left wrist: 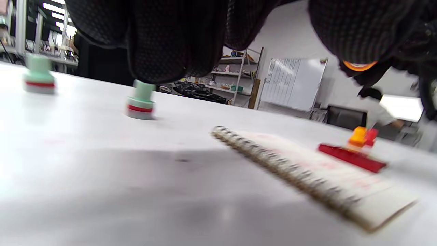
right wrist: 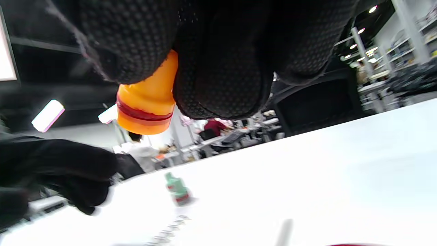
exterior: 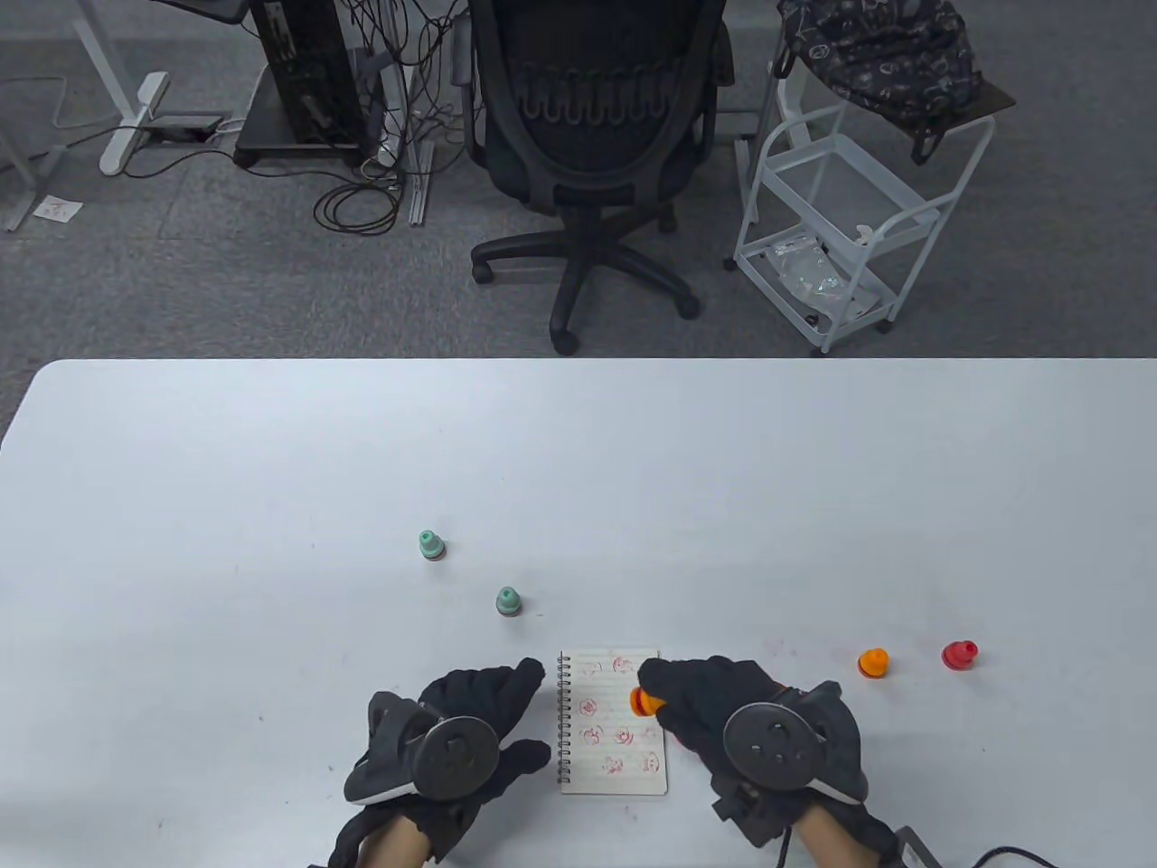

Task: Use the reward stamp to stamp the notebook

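Orange stamp (exterior: pixel 639 700) is in the right hand (exterior: pixel 723 714), fingers curled round its upper body, base pointing down. Right wrist view shows it clearly: orange body with a dark red band (right wrist: pixel 146 102), held above the table, not touching anything below. In the table view it sits over the right-hand part of the notebook page, near the middle row of prints; whether it touches the paper there I cannot tell.

Notebook (exterior: pixel 615 723) lies flat on the white table (exterior: pixel 578 470), spiral binding on its left edge, lined page up, several red stamp impressions already on it. In the left wrist view the notebook (left wrist: pixel 307 171) is blurred, with a red flat edge showing at its far side.

Left hand (exterior: pixel 470 732) is just left of the binding, palm down, fingers relaxed, holding nothing. Contact with the notebook: cannot tell.

Other stamps on the table, all upright:
- two mint-green ones, far (exterior: pixel 431 545) and near (exterior: pixel 508 602), up-left of the notebook, apart from each other
- second orange one (exterior: pixel 873 664) and a red one (exterior: pixel 959 655), right of the right hand, near each other

Beyond the table: black office chair (exterior: pixel 587 136), white wire cart (exterior: pixel 859 217) with a dark patterned bag (exterior: pixel 877 54) on top.
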